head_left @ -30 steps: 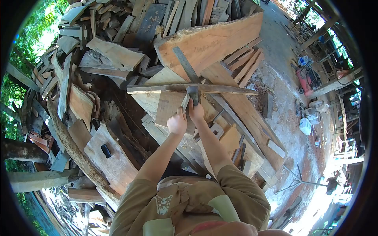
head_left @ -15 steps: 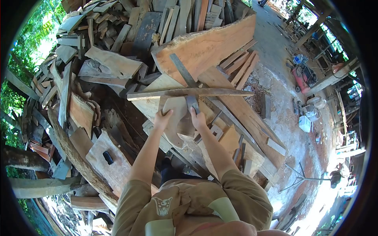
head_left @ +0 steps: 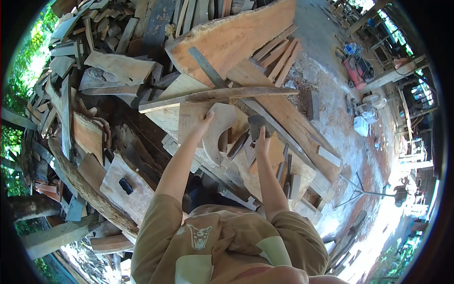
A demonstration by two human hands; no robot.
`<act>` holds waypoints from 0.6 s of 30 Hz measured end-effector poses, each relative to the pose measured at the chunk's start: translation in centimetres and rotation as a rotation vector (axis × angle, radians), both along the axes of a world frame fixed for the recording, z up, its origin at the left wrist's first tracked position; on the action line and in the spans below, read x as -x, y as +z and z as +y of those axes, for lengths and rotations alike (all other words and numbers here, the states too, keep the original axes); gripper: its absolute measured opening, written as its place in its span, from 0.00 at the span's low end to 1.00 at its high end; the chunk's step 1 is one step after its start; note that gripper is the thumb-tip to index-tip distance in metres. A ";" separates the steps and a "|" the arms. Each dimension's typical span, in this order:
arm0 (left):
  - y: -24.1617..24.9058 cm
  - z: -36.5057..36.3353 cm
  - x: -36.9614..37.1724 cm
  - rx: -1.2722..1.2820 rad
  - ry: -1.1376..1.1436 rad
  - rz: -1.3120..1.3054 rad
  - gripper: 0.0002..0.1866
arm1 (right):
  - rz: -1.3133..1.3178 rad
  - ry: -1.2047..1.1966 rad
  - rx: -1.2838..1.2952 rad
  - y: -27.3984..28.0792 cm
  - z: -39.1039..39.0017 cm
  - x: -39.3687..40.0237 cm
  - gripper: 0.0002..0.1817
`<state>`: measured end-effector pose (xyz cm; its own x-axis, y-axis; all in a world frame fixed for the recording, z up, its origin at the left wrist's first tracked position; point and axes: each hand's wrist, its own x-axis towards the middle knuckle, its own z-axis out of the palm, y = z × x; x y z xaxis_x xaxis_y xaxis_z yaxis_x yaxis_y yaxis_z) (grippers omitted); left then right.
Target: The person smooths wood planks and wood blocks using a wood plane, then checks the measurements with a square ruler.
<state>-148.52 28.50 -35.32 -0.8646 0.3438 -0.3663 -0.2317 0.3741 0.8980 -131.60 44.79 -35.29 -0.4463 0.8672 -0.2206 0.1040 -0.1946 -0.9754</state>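
My left hand (head_left: 206, 121) is closed on the upper left edge of a pale, curved wooden piece (head_left: 220, 124). This piece rests over a brown board (head_left: 187, 116) near the middle of the view. To the right, my right hand (head_left: 263, 140) grips a dark, flat block (head_left: 257, 124), held apart from the curved piece. A long narrow wooden strip (head_left: 213, 95) lies across the boards just beyond both hands. Several small dark tools or bars (head_left: 238, 145) lie between my hands and to the right.
A large slab (head_left: 231, 40) leans beyond the work area. Scrap wood (head_left: 113, 71) is piled at the left, and a black object (head_left: 126, 185) sits on a weathered board (head_left: 135, 199). A red machine (head_left: 355, 71) stands at the far right.
My right hand has moved right and toward my body with the dark block, away from the curved piece. My left hand has shifted up along that piece. The view has shifted slightly.
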 end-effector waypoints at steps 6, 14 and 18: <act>4.8 1.2 -0.7 0.480 -0.286 0.180 0.31 | -0.068 0.032 0.090 -0.5 0.4 -0.1 0.21; 5.7 2.7 -2.5 0.637 -0.265 0.475 0.50 | -0.394 0.224 -0.309 2.8 0.0 4.8 0.27; 5.5 2.9 -2.5 0.733 -0.312 0.485 0.51 | -0.479 0.438 -0.538 3.2 -0.2 8.3 0.21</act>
